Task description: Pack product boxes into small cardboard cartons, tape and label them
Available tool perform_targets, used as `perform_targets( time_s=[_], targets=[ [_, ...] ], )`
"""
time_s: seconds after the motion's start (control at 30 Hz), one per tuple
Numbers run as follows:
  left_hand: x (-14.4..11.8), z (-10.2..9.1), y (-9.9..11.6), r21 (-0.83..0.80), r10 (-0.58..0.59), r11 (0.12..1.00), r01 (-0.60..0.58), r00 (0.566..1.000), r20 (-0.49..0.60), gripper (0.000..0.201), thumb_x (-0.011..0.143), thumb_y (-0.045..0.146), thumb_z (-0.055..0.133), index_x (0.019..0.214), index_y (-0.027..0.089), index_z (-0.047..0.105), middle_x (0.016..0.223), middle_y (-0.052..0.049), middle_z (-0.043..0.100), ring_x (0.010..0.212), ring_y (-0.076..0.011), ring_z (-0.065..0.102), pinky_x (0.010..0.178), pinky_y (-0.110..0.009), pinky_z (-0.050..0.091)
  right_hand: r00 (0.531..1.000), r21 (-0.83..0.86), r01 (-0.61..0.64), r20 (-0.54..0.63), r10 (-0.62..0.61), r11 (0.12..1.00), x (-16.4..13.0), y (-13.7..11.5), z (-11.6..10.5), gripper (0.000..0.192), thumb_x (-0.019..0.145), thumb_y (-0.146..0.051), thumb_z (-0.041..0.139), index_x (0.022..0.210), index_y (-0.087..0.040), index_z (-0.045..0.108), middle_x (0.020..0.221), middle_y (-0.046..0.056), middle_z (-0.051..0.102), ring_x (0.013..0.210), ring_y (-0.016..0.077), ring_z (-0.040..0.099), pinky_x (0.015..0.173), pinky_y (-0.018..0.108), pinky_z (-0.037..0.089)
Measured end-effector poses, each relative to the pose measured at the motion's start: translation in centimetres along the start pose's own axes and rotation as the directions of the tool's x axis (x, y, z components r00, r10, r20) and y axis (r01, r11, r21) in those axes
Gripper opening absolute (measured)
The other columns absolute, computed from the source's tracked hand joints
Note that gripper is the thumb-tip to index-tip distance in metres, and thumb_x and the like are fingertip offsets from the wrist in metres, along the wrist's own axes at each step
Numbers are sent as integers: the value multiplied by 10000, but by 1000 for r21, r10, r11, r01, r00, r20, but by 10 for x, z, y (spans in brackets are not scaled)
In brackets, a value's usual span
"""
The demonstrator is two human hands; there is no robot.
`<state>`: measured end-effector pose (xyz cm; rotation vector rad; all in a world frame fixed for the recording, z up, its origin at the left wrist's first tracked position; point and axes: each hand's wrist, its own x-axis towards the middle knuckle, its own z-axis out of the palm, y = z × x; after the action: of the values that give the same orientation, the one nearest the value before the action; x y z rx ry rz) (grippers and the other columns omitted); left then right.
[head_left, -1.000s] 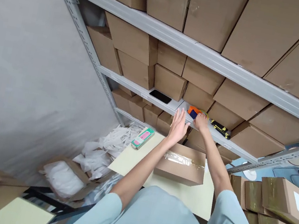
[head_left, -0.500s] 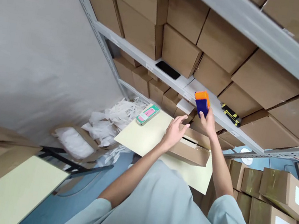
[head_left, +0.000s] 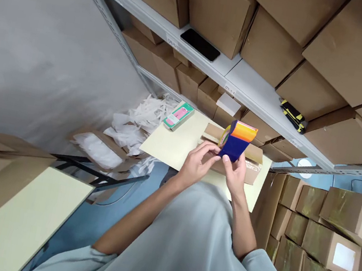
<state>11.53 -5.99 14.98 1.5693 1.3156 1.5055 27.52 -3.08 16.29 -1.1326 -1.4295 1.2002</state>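
Observation:
A blue and orange tape dispenser [head_left: 236, 146] with a yellowish tape roll [head_left: 224, 136] is held up in front of me. My right hand [head_left: 236, 174] grips its lower blue part, thumb toward me. At the dispenser's lower left corner, my left hand [head_left: 198, 162] has its thumb and fingers pinched together, touching it. Behind and below the hands, a brown cardboard box [head_left: 252, 172] lies on the pale yellow tabletop [head_left: 158, 143]; the hands and dispenser hide part of it. A green box with a pink panel [head_left: 178, 116] sits at the table's far left.
Ahead, a grey metal shelf [head_left: 255, 90] holds stacked brown cartons, a black phone [head_left: 200, 44] and black-and-yellow cutters [head_left: 292, 115]. White paper scraps [head_left: 151, 114] are heaped left of the table. Taped cartons [head_left: 343, 206] are stacked on the right. Another pale tabletop [head_left: 26, 216] stands at lower left.
The tape dispenser has come away from the shelf edge, down toward me and over the box. My left hand has joined the right at it. The view has shifted slightly.

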Motion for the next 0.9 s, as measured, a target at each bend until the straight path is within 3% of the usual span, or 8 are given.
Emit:
perform_targets(
  time_s=[0.2,0.4,0.53,0.7,0.83,0.9],
  targets=[
    [-5,-17,17,119,35,992,-39,999,34,134,1101,336,704,1172,238,763,1151,-90,809,1081,-237,768,921,-374,657,995,73,-74,70,69,995,1,1,-1,646,920,-840,779,1166,-243,739,1090,90,858,1075,296,819,1037,464,672],
    [22,-44,59,140,101,985,-101,995,13,378,1077,478,749,1362,230,756,1245,-114,799,1161,-255,744,921,-387,641,994,-13,64,90,-62,998,-10,-3,-11,529,1008,-736,761,1195,-242,730,1189,99,847,1087,266,807,1023,417,671],
    [51,-60,94,221,172,958,-184,982,73,386,1053,527,764,1318,248,797,1216,-96,786,1153,-267,731,1012,-446,634,970,-172,179,196,-145,969,-16,-9,-32,457,1067,-661,721,1266,-248,719,1175,103,824,1052,267,788,953,406,678],
    [70,-69,118,241,190,940,-243,956,224,300,1018,524,801,1174,271,840,1090,-63,790,1054,-266,727,1049,-516,612,914,-372,386,280,-294,844,-16,-17,-57,232,1097,-457,697,1203,-251,683,1146,113,777,1085,303,745,979,472,650],
    [76,-70,129,178,177,954,-240,934,311,272,1012,547,790,1095,296,851,1018,-47,786,994,-255,727,996,-498,628,845,-436,535,299,-444,724,-14,-19,-66,45,1064,-296,653,1098,-276,633,1024,79,743,981,294,709,929,492,634],
    [78,-71,134,165,186,953,-252,923,337,249,1023,532,771,1061,299,850,990,-41,786,965,-245,732,976,-483,634,815,-468,578,295,-498,668,-14,-20,-68,47,1049,-246,622,1078,-282,615,1010,73,737,952,288,698,933,505,624]
  ],
)
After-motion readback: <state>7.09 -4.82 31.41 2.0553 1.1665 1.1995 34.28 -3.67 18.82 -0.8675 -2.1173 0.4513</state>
